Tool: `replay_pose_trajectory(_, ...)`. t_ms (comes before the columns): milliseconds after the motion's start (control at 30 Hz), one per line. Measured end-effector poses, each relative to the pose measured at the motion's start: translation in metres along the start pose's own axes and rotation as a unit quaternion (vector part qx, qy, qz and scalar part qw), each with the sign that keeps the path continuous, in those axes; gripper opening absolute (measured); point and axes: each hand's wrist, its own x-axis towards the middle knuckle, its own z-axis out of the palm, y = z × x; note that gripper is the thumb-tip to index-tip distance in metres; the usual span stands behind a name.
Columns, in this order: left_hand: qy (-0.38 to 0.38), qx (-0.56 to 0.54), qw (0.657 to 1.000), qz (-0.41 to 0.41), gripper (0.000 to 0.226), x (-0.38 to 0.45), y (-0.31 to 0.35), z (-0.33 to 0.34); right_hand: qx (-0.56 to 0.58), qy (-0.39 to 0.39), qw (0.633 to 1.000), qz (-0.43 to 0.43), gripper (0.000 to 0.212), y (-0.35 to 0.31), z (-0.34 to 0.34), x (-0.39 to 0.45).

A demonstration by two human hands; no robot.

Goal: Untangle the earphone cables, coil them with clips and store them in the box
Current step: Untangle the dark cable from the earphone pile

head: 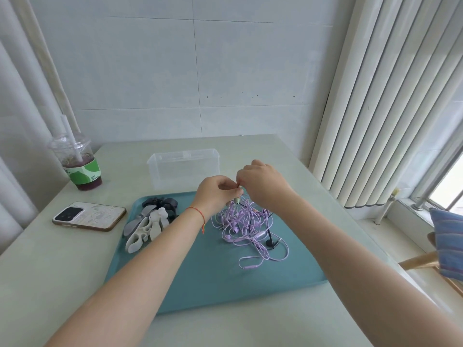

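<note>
A tangle of purple earphone cables (244, 225), with a black earphone (270, 242) mixed in, lies on the teal tray (213, 279). My left hand (215, 194) and my right hand (260, 182) meet just above the tangle, both pinching the top of the cables and lifting several strands off the tray. A pile of white, grey and black cable clips (150, 221) sits at the tray's left end. The clear plastic box (184, 169) stands open behind the tray.
A phone (89, 216) lies face down left of the tray. An iced drink cup (77, 166) with a straw stands at the back left. A wall runs behind the table, vertical blinds (388, 108) to the right, a chair with a blue cushion (448, 244) at right.
</note>
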Motion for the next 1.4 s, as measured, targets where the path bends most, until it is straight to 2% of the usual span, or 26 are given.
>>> replay_pose_trajectory(67, -0.001, -0.012, 1.0, -0.001, 0.006, 0.0, -0.001, 0.0, 0.079, 0.016, 0.996, 0.041, 0.021, -0.003, 0.0, 0.001)
replay_pose_trajectory(167, -0.026, 0.031, 0.999, -0.001, 0.008, -0.001, -0.003, 0.003, 0.168, 0.056, 0.98, 0.096, 0.019, -0.01, -0.003, 0.003)
replay_pose_trajectory(300, -0.042, 0.063, 0.997, 0.004, 0.007, -0.003, -0.015, 0.007, 0.318, 0.165, 0.923, 0.141, 0.019, -0.016, -0.018, 0.01)
replay_pose_trajectory(433, -0.028, 0.048, 0.998, -0.007, 0.011, -0.006, -0.02, 0.008, 0.355, 0.276, 0.877, 0.17, 0.018, -0.011, -0.032, 0.015)
replay_pose_trajectory(567, -0.033, 0.029, 0.999, -0.013, 0.01, -0.007, -0.018, 0.006, 0.372, 0.311, 0.846, 0.223, 0.016, 0.003, -0.033, 0.013)
replay_pose_trajectory(633, -0.032, 0.011, 0.999, -0.014, 0.007, -0.007, -0.016, 0.004, 0.348, 0.308, 0.848, 0.254, 0.017, 0.011, -0.03, 0.007)
replay_pose_trajectory(700, -0.005, -0.019, 1.0, -0.01, 0.007, -0.006, -0.013, 0.001, 0.3, 0.263, 0.87, 0.29, 0.019, 0.02, -0.026, 0.002)
replay_pose_trajectory(833, 0.088, -0.042, 0.995, 0.012, 0.01, 0.003, -0.003, -0.007, 0.216, 0.108, 0.916, 0.322, 0.022, 0.034, -0.015, -0.007)
replay_pose_trajectory(900, 0.104, -0.09, 0.99, 0.018, 0.015, 0.008, 0.007, -0.012, 0.191, 0.028, 0.928, 0.318, 0.022, 0.036, -0.011, -0.012)
replay_pose_trajectory(967, 0.099, -0.144, 0.984, 0.02, 0.015, 0.014, 0.019, -0.017, 0.192, -0.001, 0.931, 0.309, 0.02, 0.037, -0.005, -0.014)
replay_pose_trajectory(1033, 0.083, -0.159, 0.983, 0.038, 0.015, 0.019, 0.03, -0.023, 0.214, 0.004, 0.93, 0.3, 0.019, 0.038, -0.001, -0.015)
replay_pose_trajectory(1100, 0.063, -0.159, 0.984, 0.05, 0.015, 0.021, 0.037, -0.028, 0.257, 0.018, 0.917, 0.303, 0.018, 0.039, 0.0, -0.014)
replay_pose_trajectory(1167, 0.052, -0.203, 0.977, 0.03, 0.015, 0.02, 0.041, -0.034, 0.343, 0.05, 0.883, 0.317, 0.016, 0.039, -0.001, -0.013)
replay_pose_trajectory(1233, 0.044, -0.286, 0.957, -0.025, 0.019, 0.02, 0.039, -0.039, 0.429, 0.093, 0.84, 0.32, 0.014, 0.037, -0.003, -0.01)
replay_pose_trajectory(1333, -0.009, -0.385, 0.914, -0.127, 0.024, 0.015, 0.029, -0.045, 0.537, 0.132, 0.778, 0.298, 0.009, 0.028, -0.009, -0.006)
replay_pose_trajectory(1400, -0.047, -0.401, 0.903, -0.147, 0.03, 0.008, 0.022, -0.046, 0.568, 0.149, 0.763, 0.269, 0.008, 0.02, -0.014, -0.002)
